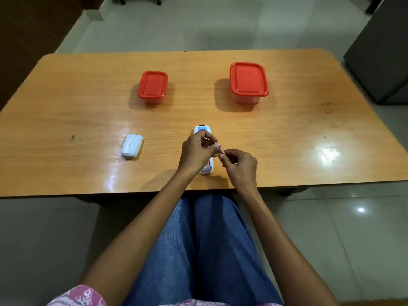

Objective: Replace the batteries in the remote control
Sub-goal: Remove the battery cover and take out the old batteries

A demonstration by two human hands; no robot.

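Both hands meeting over remote point(202, 129) lying on bench point(66, 96). Left hand point(195, 151) and right hand point(239, 164) pinching small battery-like item point(218, 151) in narrow grip, probably orienting it. Cover point(132, 146) lying aside, leaving compartment open.

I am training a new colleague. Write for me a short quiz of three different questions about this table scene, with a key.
1. True or false: the battery cover is fitted on the remote control.
2. How many red-lidded containers stand on the table?
3. Multiple choice: where are both hands? A) on the containers B) above the remote, fingers meeting around a small item C) in the lap

Key:
1. False; it lies apart, to the remote's left.
2. Two: the smaller container and the larger container.
3. B; the left hand and right hand are there. The item is too small to identify.
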